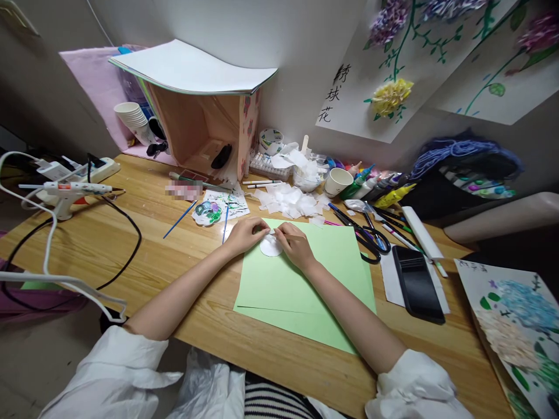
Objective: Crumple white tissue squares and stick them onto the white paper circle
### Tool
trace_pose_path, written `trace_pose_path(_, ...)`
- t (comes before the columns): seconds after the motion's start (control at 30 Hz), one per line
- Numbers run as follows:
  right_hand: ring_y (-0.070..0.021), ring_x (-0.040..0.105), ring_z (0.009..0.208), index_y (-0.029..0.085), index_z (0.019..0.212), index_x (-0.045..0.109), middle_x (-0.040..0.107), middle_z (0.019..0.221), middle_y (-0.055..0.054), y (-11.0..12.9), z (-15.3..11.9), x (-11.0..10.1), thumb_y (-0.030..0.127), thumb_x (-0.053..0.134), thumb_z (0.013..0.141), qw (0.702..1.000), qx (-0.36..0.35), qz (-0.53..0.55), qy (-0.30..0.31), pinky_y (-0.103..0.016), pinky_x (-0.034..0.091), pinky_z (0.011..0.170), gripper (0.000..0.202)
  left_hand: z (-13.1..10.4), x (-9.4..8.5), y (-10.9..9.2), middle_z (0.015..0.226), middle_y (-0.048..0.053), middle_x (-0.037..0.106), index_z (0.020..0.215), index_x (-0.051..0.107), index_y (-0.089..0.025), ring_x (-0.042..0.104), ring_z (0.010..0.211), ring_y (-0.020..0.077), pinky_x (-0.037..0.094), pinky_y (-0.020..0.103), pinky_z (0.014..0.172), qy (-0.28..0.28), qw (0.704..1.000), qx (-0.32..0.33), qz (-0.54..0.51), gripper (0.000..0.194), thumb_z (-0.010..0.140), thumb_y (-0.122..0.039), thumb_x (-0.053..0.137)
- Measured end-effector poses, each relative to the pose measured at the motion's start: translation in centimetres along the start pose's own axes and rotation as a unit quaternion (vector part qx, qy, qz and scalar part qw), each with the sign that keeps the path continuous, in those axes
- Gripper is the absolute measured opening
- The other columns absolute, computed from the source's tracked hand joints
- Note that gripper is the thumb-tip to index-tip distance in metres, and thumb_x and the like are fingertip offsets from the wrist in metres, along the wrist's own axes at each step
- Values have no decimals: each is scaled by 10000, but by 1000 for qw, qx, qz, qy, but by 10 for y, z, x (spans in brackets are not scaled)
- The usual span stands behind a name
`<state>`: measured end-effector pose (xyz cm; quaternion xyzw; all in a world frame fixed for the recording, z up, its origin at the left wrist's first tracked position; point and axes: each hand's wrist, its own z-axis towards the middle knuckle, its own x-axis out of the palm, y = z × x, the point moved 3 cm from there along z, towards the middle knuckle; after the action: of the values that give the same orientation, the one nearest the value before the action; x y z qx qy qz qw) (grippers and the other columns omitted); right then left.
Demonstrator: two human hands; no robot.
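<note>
Two light green sheets [323, 273] lie overlapped on the wooden table. A small white paper circle [271, 247] rests near their upper left corner, between my hands. My left hand [245, 235] is at the circle's upper left, its thumb and fingers pinched together; what they hold, if anything, is too small to tell. To the right of the circle, my right hand [294, 244] is closed on a thin brown stick [293, 236], whose tip points toward my left fingertips.
Behind the sheets are white paper pieces [292, 201], a paper cup [338, 182] and paint bottles. Black scissors [369, 241] and a phone [418, 282] lie right. A glue gun [65, 195] with cables is left, beyond a paint palette [207, 213] and brushes.
</note>
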<state>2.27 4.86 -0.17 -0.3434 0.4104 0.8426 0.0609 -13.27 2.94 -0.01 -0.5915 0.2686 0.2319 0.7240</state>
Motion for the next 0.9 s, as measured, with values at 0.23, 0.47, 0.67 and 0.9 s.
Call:
trace_pose_path(0.23, -163, 468, 596, 226, 669, 399, 490, 627, -18, 1, 0, 0, 332, 352, 925, 1000, 2, -2, -12, -292, 365, 585, 281, -3, 1, -1, 758, 7, 640, 819, 650, -180, 511, 656, 123, 346, 235, 578, 3, 1000, -8, 6, 203, 805, -337, 523)
trace_pose_path(0.47, -161, 482, 618, 222, 680, 416, 503, 646, -19, 1, -1, -1, 334, 368, 920, 1000, -5, 13, -21, -290, 377, 596, 270, -3, 1, -1, 760, 6, 642, 814, 646, -178, 508, 652, 120, 344, 232, 571, 0, 1000, -11, -2, 198, 800, -334, 526)
trace_pose_path(0.67, -161, 466, 612, 223, 682, 399, 488, 642, -16, 0, 0, 1, 321, 370, 920, 1000, -3, 0, -4, -293, 368, 591, 259, -3, 0, -2, 761, 11, 646, 815, 648, -171, 510, 650, 120, 339, 232, 565, 5, 1000, -10, 3, 208, 806, -333, 518)
trace_pose_path(0.9, -164, 465, 596, 229, 662, 376, 487, 624, -16, 2, 1, 1, 323, 351, 926, 1000, 5, -1, -15, -300, 362, 584, 281, -3, 1, -1, 764, 13, 648, 819, 650, -173, 513, 659, 124, 355, 234, 580, 6, 1000, -10, 1, 224, 811, -345, 506)
